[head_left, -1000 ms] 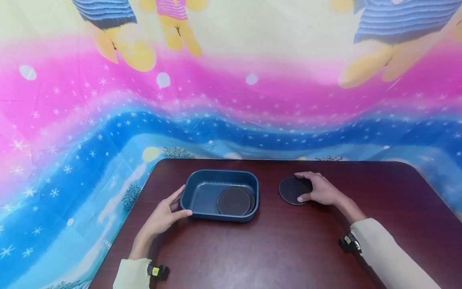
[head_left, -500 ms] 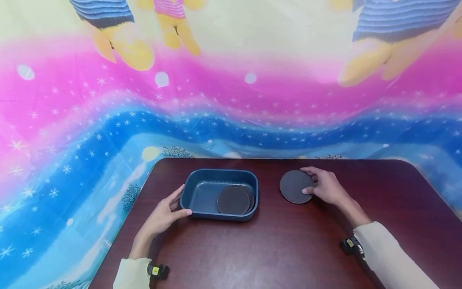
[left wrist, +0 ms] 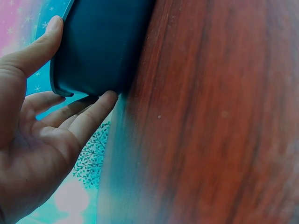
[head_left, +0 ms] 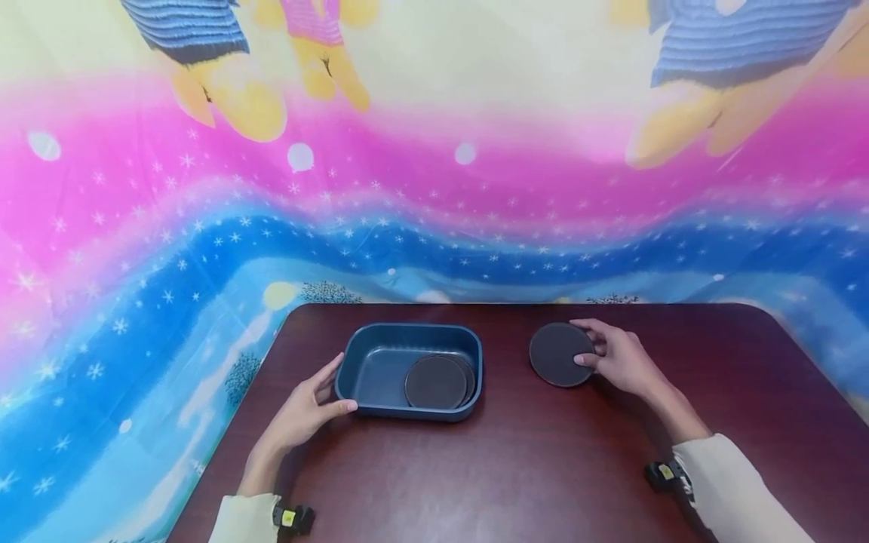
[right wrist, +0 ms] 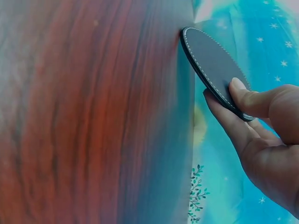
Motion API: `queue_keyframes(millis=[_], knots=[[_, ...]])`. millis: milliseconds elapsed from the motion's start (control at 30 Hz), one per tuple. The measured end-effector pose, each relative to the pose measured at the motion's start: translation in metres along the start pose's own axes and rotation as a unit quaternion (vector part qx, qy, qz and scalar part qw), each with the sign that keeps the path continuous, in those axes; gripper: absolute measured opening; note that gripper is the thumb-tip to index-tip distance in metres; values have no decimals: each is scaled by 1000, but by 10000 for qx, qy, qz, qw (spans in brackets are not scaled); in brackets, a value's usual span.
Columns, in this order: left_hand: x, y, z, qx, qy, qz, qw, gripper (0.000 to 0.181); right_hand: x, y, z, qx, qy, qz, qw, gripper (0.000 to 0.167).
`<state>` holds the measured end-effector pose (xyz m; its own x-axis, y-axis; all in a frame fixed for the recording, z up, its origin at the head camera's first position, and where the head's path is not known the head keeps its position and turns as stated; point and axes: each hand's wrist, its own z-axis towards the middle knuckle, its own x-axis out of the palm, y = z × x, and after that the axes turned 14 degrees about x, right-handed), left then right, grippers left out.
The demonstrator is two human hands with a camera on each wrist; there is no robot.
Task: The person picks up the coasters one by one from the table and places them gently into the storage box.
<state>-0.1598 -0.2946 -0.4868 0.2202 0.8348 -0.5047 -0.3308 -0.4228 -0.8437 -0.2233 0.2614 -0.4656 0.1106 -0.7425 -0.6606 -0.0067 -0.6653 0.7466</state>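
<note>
A dark brown round coaster (right wrist: pixel 215 60) with pale edge stitching is pinched by my right hand (head_left: pixel 621 360), thumb on its upper face and fingers underneath. In the right wrist view it stands tilted, raised off the table. To its left is a dark blue rectangular container (head_left: pixel 370 369) with rounded corners. Inside lie stacked coasters (head_left: pixel 436 382), toward the container's right end; the lower one shows only as a rim. My left hand (head_left: pixel 302 411) rests with extended thumb and fingers against the container's left end, as the left wrist view (left wrist: pixel 42 112) also shows.
The dark red-brown wooden table (head_left: pixel 475 483) carries the container near its far edge. Behind it hangs a patterned cloth (head_left: pixel 407 188) in pink and blue. Small black cameras (head_left: pixel 293 519) are strapped to both wrists.
My right hand has gone from lying over the coaster to pinching its right edge, and the coaster is lifted and tilted. My left hand stays at the container.
</note>
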Motion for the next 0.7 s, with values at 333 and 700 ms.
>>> queue_keyframes(millis=[333, 700], knots=[[0, 0, 0, 11, 3, -98, 10000, 97, -3, -5, -6, 360, 607, 825, 9941, 67], [-1, 2, 1, -46, 5, -128, 9999, 97, -3, -3, -12, 562, 977, 1355, 9844, 69]])
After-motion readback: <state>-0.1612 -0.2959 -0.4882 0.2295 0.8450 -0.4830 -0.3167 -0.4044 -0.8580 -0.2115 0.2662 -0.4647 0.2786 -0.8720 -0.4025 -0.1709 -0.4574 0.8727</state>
